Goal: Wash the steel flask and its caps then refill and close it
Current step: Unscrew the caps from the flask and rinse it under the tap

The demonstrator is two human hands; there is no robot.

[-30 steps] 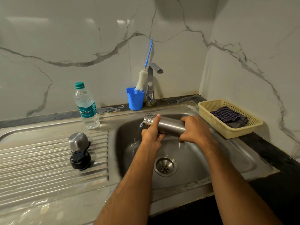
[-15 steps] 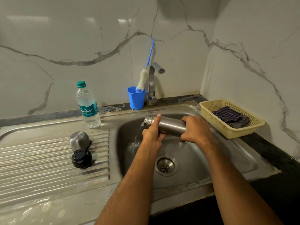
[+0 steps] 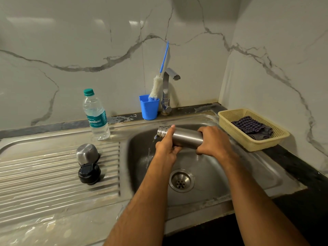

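The steel flask point(image 3: 186, 138) lies nearly level over the sink basin point(image 3: 221, 176), its open threaded mouth pointing left. A thin stream of water runs from the mouth down into the basin. My left hand point(image 3: 166, 148) grips the flask near the neck, and my right hand point(image 3: 213, 141) grips its base end. On the ribbed drainboard point(image 3: 53, 180) to the left stand the steel cap point(image 3: 87, 153) and, just in front of it, the black inner cap point(image 3: 89, 173).
A plastic water bottle point(image 3: 96, 116) with a green lid stands behind the drainboard. A blue cup point(image 3: 149, 107) holding a bottle brush point(image 3: 157, 86) stands beside the tap point(image 3: 167, 89). A yellow basket point(image 3: 252, 129) with a checked cloth sits right of the sink. The drain point(image 3: 181, 181) lies below my hands.
Both hands and the flask have stayed in place over the basin. Water keeps running from the flask's mouth.
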